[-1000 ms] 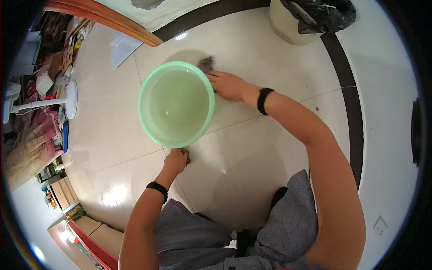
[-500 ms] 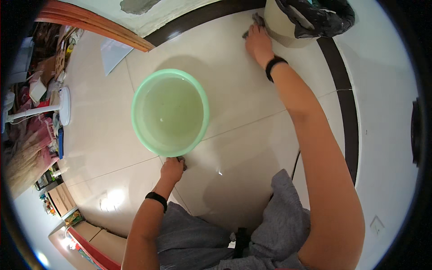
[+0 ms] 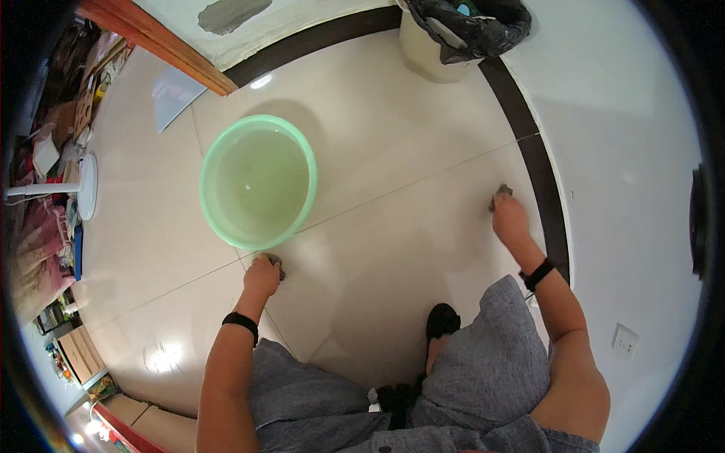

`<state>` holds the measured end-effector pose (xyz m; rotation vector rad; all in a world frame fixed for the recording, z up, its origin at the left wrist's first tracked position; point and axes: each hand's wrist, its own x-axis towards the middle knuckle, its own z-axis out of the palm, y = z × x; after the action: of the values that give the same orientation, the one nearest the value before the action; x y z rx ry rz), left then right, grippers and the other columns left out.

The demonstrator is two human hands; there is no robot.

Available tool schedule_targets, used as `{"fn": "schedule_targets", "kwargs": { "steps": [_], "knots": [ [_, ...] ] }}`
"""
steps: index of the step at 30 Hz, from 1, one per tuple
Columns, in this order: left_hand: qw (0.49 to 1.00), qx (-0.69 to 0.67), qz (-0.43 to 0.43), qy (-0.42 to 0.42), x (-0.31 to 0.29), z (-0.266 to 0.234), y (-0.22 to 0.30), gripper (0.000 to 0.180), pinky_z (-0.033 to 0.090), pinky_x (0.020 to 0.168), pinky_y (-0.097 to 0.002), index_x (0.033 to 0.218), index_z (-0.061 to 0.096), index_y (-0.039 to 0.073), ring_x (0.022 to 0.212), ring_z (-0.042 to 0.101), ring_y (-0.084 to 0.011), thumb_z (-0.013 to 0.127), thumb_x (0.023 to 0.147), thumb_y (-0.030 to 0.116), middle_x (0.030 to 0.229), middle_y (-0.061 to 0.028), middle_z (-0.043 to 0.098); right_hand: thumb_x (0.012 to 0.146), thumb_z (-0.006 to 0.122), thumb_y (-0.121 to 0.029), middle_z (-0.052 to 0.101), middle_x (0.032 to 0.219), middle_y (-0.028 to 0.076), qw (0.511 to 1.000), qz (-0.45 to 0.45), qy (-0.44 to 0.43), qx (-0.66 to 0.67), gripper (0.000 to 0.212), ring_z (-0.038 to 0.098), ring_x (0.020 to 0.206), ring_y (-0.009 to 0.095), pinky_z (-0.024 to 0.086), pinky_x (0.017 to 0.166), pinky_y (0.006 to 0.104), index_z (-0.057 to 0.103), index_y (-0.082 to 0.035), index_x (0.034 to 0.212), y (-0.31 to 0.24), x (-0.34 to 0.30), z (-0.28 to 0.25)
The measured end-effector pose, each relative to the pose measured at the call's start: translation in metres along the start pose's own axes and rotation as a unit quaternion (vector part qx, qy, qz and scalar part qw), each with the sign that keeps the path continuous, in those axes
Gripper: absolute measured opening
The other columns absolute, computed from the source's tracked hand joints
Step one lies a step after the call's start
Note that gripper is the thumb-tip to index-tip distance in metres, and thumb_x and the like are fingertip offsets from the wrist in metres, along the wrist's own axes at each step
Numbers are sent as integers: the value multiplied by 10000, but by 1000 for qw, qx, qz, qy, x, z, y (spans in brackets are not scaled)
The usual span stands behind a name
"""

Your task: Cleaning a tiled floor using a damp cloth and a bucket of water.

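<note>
A round pale-green basin (image 3: 312,181) with water in it stands on the tiled floor, left of the middle. My left hand (image 3: 261,276) is closed on a small dark grey rag (image 3: 277,266), right by the basin's near rim. Far over to the right, my right hand (image 3: 511,221) grips another dark grey rag (image 3: 501,193) against the floor, close to the dark baseboard. Its fingertips are partly hidden by the hand itself. Black bands sit on both wrists.
A cream bin (image 3: 430,59) with a black bag (image 3: 483,30) stands at the far wall. The dark skirting (image 3: 521,113) curves along the right wall. An orange door frame (image 3: 170,45), a white stand base (image 3: 87,187) and clutter lie left. My black shoe (image 3: 442,321) is below.
My right hand has come back from beside the bin toward me, bringing its rag along the right side. The view has shifted slightly; my left hand stays by the basin's near rim.
</note>
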<state>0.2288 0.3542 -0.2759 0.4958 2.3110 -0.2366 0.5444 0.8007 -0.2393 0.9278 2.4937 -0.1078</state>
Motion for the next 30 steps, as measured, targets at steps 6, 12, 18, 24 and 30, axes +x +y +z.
{"fn": "schedule_targets", "kwargs": {
  "steps": [6, 12, 18, 24, 30],
  "knots": [
    [1000, -31, 5, -5, -3, 0, 2, 461, 461, 882, -447, 1146, 431, -52, 1018, 567, -392, 455, 917, 347, 1150, -272, 534, 778, 549, -104, 617, 870, 158, 946, -84, 304, 79, 220, 597, 857, 318, 473, 754, 430, 573, -45, 989, -25, 74, -83],
    [1000, 8, 6, 19, 6, 12, -6, 435, 464, 860, -467, 1119, 468, -21, 999, 563, -416, 456, 913, 361, 1092, -282, 550, 726, 618, -174, 652, 910, 130, 837, 69, 295, 455, 659, 624, 860, 288, 482, 769, 342, 412, -60, 1341, 44, 217, -89],
    [1000, 4, 9, -3, -5, 0, 4, 424, 455, 862, -473, 1133, 468, -3, 995, 561, -410, 443, 921, 364, 1100, -254, 552, 726, 633, -24, 572, 1116, 116, 786, 0, 262, 559, 804, 579, 848, 182, 490, 672, 321, 244, -48, 1430, 52, 297, -96],
    [1000, -4, 8, -15, -1, -6, 10, 409, 459, 851, -474, 1090, 464, -27, 988, 564, -410, 472, 909, 340, 1110, -275, 538, 746, 589, 29, 587, 1139, 85, 707, -160, 216, 654, 767, 568, 831, 151, 474, 682, 281, 255, -82, 1428, -17, 248, -78],
    [1000, 23, 9, -6, 1, 4, 0, 406, 453, 848, -498, 1118, 442, -24, 992, 548, -441, 454, 917, 329, 1084, -283, 548, 749, 557, 12, 623, 1036, 71, 745, -294, 14, 598, 529, 563, 828, 127, 461, 694, 260, 508, -66, 1270, -61, 192, -83]
  ]
}}
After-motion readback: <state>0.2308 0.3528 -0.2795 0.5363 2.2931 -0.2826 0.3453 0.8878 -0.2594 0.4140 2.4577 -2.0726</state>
